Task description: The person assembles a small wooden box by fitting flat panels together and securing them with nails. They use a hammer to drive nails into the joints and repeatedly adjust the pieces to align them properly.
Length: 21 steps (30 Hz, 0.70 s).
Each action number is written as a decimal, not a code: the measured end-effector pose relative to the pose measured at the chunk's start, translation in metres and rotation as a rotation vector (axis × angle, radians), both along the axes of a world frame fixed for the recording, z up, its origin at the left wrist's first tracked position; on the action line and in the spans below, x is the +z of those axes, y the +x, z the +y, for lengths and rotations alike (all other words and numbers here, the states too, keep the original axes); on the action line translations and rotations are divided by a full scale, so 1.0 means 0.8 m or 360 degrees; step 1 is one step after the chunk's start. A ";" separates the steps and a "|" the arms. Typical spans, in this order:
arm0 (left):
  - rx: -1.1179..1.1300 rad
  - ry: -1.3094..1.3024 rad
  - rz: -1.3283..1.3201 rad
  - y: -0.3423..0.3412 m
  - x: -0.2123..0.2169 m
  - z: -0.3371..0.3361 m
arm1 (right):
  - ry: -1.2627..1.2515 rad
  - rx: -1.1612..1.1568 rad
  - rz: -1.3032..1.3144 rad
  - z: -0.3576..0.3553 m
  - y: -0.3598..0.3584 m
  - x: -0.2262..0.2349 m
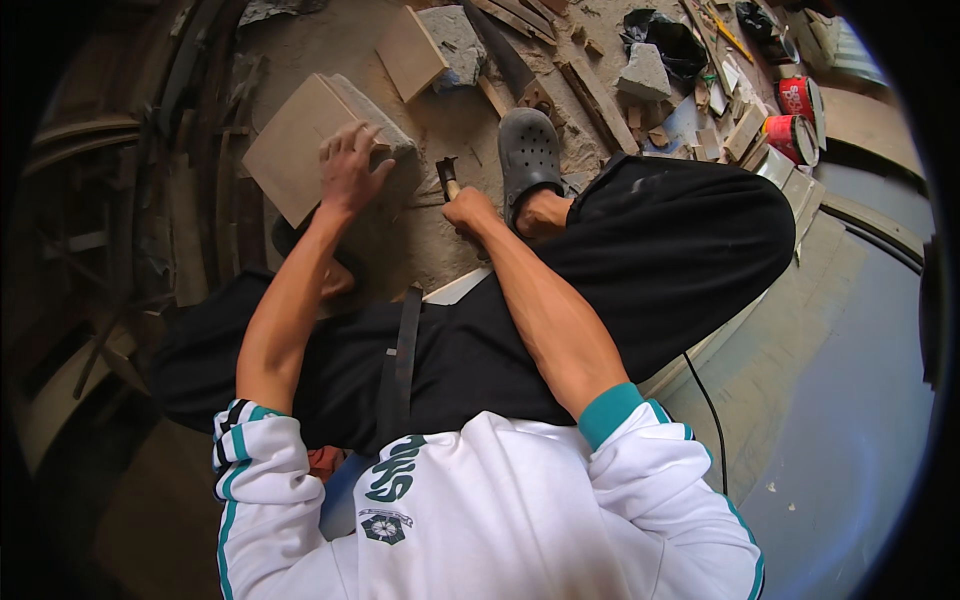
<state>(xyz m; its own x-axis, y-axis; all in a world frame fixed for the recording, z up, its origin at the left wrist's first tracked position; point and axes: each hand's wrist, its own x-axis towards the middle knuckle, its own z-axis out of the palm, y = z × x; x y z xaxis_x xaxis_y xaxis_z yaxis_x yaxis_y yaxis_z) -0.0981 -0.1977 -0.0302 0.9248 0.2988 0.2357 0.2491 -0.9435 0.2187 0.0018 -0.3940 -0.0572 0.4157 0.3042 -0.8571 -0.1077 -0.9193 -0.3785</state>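
Note:
My left hand (350, 165) is open, its fingers spread over a flat light-brown wooden board (285, 150). Underneath, the board rests on a grey concrete block (372, 108). Whether my fingertips press on the wood or hover just above it, I cannot tell. To the right, my right hand (470, 212) is wrapped round the pale handle of a small hammer (448, 172). Its dark metal head points away from me, above the dusty ground and apart from the board.
A second board (412, 55) leans on another block farther off. My grey clog (530, 155) stands right of the hammer. Wood offcuts (595, 100), a concrete chunk (645, 73), a black plastic bag (665, 40) and red cans (790, 138) litter the right. Timber strips (185, 215) crowd the left.

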 end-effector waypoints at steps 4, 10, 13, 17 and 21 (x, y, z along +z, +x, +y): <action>0.0102 0.0153 0.0485 0.011 0.003 0.021 | 0.0039 -0.0055 0.0115 0.004 0.014 -0.028; -0.0055 0.0120 0.0495 0.007 -0.011 0.043 | -0.0012 -0.0023 0.0056 0.004 0.027 -0.038; 0.0102 -0.0188 0.0213 0.000 -0.007 0.051 | -0.0034 -0.0114 0.0098 -0.004 0.034 -0.052; 0.1025 -0.0203 -0.0125 -0.049 -0.027 0.093 | 0.0059 -0.0322 0.0115 -0.007 0.032 -0.070; 0.2198 -0.1112 -0.0278 -0.106 -0.045 0.152 | 0.0009 -0.0189 0.0140 0.000 0.047 -0.034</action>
